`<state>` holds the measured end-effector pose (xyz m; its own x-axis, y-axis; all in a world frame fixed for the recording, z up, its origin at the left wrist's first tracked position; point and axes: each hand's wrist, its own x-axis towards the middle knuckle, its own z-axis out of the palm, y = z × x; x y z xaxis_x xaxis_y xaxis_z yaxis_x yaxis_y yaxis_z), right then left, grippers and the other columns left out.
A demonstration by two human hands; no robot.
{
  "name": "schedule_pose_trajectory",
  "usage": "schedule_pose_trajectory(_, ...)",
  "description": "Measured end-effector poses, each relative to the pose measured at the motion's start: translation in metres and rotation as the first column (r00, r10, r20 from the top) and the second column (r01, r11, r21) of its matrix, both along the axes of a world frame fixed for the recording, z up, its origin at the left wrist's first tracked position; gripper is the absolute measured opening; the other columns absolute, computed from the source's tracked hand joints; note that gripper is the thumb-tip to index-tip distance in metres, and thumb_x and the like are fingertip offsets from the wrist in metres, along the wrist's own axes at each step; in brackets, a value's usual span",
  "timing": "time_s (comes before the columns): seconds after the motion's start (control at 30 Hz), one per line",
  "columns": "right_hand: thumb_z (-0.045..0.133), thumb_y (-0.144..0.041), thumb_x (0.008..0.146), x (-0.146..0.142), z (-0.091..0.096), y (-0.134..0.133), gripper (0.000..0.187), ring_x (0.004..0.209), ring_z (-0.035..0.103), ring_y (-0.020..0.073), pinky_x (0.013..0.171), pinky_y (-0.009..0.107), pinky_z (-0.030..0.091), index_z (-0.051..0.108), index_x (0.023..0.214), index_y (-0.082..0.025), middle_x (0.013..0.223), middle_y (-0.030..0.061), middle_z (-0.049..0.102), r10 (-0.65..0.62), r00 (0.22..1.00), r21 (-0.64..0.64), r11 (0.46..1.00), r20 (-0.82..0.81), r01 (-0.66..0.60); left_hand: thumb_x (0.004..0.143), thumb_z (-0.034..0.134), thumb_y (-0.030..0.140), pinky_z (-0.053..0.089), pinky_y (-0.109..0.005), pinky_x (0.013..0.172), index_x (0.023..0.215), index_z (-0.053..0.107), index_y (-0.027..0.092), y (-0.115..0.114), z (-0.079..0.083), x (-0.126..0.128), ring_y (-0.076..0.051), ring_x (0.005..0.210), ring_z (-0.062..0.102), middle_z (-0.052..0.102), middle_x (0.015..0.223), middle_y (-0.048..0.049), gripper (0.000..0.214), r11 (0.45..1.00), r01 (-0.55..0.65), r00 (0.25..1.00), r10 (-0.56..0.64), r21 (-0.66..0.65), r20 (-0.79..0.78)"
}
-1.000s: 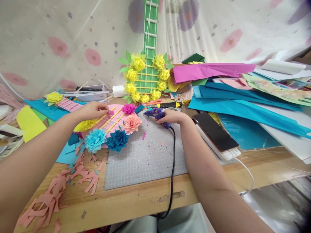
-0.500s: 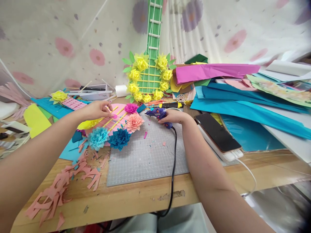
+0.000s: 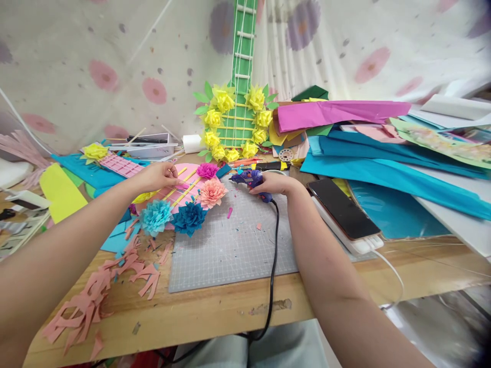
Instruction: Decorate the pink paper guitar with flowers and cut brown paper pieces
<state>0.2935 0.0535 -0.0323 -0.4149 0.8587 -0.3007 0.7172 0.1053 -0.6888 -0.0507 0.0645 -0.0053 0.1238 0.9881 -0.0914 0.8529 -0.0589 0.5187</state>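
Note:
My right hand [image 3: 273,183] grips a purple-blue hot glue gun [image 3: 247,178], its nozzle pointing left over the grey cutting mat [image 3: 230,255]. My left hand [image 3: 163,176] is closed in a pinch on a small magenta paper piece [image 3: 184,186]. That hand hovers over a pink paper guitar [image 3: 180,197] with yellow strips across its body. Paper flowers ring the guitar: a magenta one [image 3: 207,170], a salmon one [image 3: 212,193], a dark blue one [image 3: 189,219] and a light blue one [image 3: 155,217]. A yellow flower is partly hidden by my left hand.
Behind stands a green paper guitar [image 3: 241,97] with yellow flowers. Salmon paper scraps [image 3: 88,301] litter the front left. On the right lie a phone [image 3: 343,208] on a white power bank and stacked coloured paper [image 3: 383,148]. The black cord [image 3: 275,255] runs off the table edge.
My left hand has shifted slightly right and down, with the magenta piece moving along toward the yellow strips. My right hand and the glue gun stay where they were.

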Motion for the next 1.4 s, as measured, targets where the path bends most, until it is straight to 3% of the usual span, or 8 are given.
schedule_pose_trajectory(0.13, 0.065, -0.024, 0.064, -0.001, 0.004, -0.004, 0.014, 0.062, 0.056, 0.0126, 0.057, 0.023, 0.046, 0.058, 0.075, -0.019, 0.07, 0.0011, 0.061, -0.029, 0.999, -0.028, 0.999, -0.023, 0.028, 0.05, 0.068, 0.051, 0.039, -0.026, 0.053, 0.066, 0.057, 0.022, -0.002, 0.004, -0.001, -0.018, 0.061, 0.058, 0.063, 0.061, -0.0001, 0.035, 1.0, 0.003, 1.0, -0.003, -0.013, -0.018)
schedule_pose_trajectory(0.3, 0.066, -0.031, 0.067, 0.001, 0.007, -0.006, 0.021, 0.056, 0.052, 0.0112, 0.049, 0.023, 0.043, 0.059, 0.082, -0.018, 0.071, 0.0035, 0.06, -0.115, 0.986, -0.026, 0.993, -0.117, 0.113, 0.049, 0.069, 0.052, 0.043, -0.026, 0.057, 0.067, 0.06, 0.022, -0.011, 0.012, -0.004, -0.018, 0.065, 0.06, 0.066, 0.066, -0.0013, 0.036, 1.0, 0.011, 0.997, -0.01, -0.012, 0.072)
schedule_pose_trajectory(0.47, 0.067, -0.037, 0.068, 0.003, 0.009, -0.002, 0.033, 0.057, 0.05, 0.0102, 0.049, 0.023, 0.04, 0.06, 0.094, -0.018, 0.076, 0.0042, 0.061, -0.178, 0.966, 0.053, 0.98, -0.186, 0.19, 0.045, 0.072, 0.051, 0.046, -0.029, 0.062, 0.067, 0.065, 0.021, -0.025, 0.018, -0.004, -0.021, 0.069, 0.061, 0.068, 0.069, -0.0038, 0.037, 0.996, -0.083, 0.992, 0.081, 0.015, 0.093)
schedule_pose_trajectory(0.57, 0.068, -0.044, 0.069, -0.004, 0.015, -0.007, 0.04, 0.063, 0.052, 0.0115, 0.053, 0.023, 0.041, 0.061, 0.099, -0.019, 0.08, 0.0044, 0.062, -0.176, 0.935, 0.11, 0.97, -0.307, 0.219, 0.046, 0.073, 0.05, 0.047, -0.028, 0.064, 0.07, 0.066, 0.02, -0.039, 0.022, 0.004, -0.02, 0.072, 0.062, 0.068, 0.073, -0.0037, 0.039, 0.985, -0.163, 0.968, 0.149, 0.055, 0.2)
schedule_pose_trajectory(0.77, 0.062, -0.055, 0.071, -0.032, 0.023, -0.021, 0.043, 0.06, 0.049, 0.0092, 0.051, 0.023, 0.039, 0.062, 0.088, -0.016, 0.078, 0.0041, 0.06, -0.143, 0.86, 0.177, 0.95, -0.49, 0.259, 0.052, 0.074, 0.048, 0.046, -0.027, 0.063, 0.071, 0.062, 0.018, -0.061, 0.021, 0.031, -0.017, 0.07, 0.061, 0.066, 0.071, -0.0028, 0.037, 0.955, -0.289, 0.882, 0.238, 0.067, 0.406)
schedule_pose_trajectory(0.93, 0.059, -0.057, 0.072, -0.043, 0.027, -0.026, 0.041, 0.057, 0.046, 0.0084, 0.049, 0.022, 0.038, 0.06, 0.08, -0.016, 0.069, 0.0022, 0.058, -0.061, 0.889, 0.2, 0.965, -0.455, 0.168, 0.053, 0.073, 0.047, 0.046, -0.028, 0.065, 0.068, 0.061, 0.019, -0.063, 0.018, 0.037, -0.019, 0.073, 0.062, 0.067, 0.07, -0.0029, 0.034, 0.958, -0.274, 0.872, 0.212, 0.081, 0.442)
schedule_pose_trajectory(1.13, 0.062, -0.055, 0.071, -0.049, 0.03, -0.03, 0.039, 0.058, 0.048, 0.0093, 0.048, 0.021, 0.038, 0.058, 0.079, -0.017, 0.067, 0.0016, 0.057, -0.004, 0.93, 0.197, 0.977, -0.367, 0.082, 0.055, 0.072, 0.044, 0.046, -0.03, 0.063, 0.071, 0.062, 0.019, -0.064, 0.013, 0.04, -0.02, 0.072, 0.063, 0.067, 0.071, -0.0027, 0.031, 0.966, -0.234, 0.918, 0.183, 0.107, 0.353)
schedule_pose_trajectory(1.4, 0.063, -0.056, 0.069, -0.056, 0.024, -0.03, 0.041, 0.055, 0.048, 0.0086, 0.047, 0.021, 0.037, 0.058, 0.084, -0.017, 0.064, -0.0005, 0.055, -0.002, 0.943, 0.181, 0.981, -0.332, 0.065, 0.057, 0.069, 0.04, 0.045, -0.03, 0.06, 0.067, 0.061, 0.02, -0.058, 0.003, 0.044, -0.022, 0.073, 0.064, 0.069, 0.072, -0.0035, 0.024, 0.985, -0.164, 0.934, 0.134, 0.063, 0.332)
